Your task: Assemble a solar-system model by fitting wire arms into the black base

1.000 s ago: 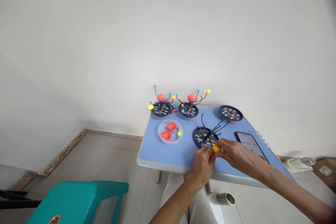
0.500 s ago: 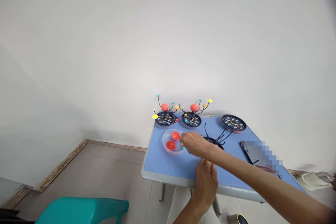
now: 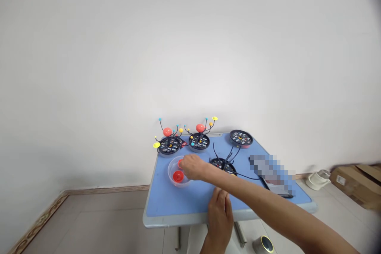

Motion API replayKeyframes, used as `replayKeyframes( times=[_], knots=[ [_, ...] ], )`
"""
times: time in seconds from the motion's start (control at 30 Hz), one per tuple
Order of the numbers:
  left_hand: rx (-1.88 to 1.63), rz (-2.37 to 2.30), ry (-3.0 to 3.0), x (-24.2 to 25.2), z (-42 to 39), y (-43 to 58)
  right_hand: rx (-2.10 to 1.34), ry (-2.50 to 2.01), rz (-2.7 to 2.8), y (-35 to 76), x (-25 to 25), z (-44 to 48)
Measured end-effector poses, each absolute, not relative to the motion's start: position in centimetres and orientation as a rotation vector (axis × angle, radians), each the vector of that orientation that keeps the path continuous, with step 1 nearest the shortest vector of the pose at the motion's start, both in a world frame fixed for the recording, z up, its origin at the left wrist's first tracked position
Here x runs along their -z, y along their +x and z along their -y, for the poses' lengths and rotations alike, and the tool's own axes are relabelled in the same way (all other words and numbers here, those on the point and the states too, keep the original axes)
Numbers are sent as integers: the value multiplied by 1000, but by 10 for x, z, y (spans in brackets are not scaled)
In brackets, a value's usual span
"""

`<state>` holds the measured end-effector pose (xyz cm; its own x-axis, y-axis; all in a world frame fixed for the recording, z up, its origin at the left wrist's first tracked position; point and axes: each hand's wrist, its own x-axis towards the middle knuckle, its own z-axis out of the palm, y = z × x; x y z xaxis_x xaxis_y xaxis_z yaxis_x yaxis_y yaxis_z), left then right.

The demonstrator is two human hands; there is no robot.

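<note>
My right hand (image 3: 193, 166) reaches across to the right side of a clear round bowl (image 3: 172, 180); its fingers are bent down into the bowl and their tips are hidden. Inside the bowl lie red half-shells, one (image 3: 178, 176) in plain sight and another partly covered by the hand. My left hand (image 3: 220, 208) rests at the table's front edge, fingers drawn together; whatever they may hold cannot be made out. Behind it stands a black round base (image 3: 218, 162) with several bare curved arms, partly hidden by my right forearm.
Two models with red balls, one (image 3: 167, 131) left and one (image 3: 200, 127) beside it, stand at the back of the blue table (image 3: 166, 206). Another round base (image 3: 241, 138) is at back right. A tablet-like object (image 3: 272, 174) lies right. A cardboard box (image 3: 357, 184) is on the floor.
The view has shifted right, so the table appears further left and the teal stool is out of frame. My right hand has moved further over the bowl, now covering part of one red half-shell.
</note>
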<state>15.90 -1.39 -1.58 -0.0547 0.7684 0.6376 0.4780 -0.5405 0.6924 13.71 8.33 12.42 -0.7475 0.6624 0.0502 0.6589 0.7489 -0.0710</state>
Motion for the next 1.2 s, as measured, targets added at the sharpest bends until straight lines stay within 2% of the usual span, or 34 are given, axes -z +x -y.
replayKeyframes(
  times=[0.2,0.23,0.3,0.4,0.57,0.73,1.2],
  knots=[
    [-1793,-1305,2181,17,29,169,-555,-1128,2377,273,-181,-57],
    [-1767,-1273,2215,16,31,174,-823,-1120,2101,300,-182,-52],
    [-1693,-1213,2277,11,32,188,-1144,-1063,1618,347,-172,-42],
    [-1544,-1183,2296,1,24,213,-1350,-992,1144,395,-142,-30],
    [-1185,-1281,2164,-11,-7,248,-1433,-943,862,423,-100,-20],
    [-973,-1381,2111,-13,-27,262,-1447,-927,789,425,-84,-20],
    [-902,-1348,2133,-21,-41,274,-1329,-1168,1007,429,-62,-34]
  ],
)
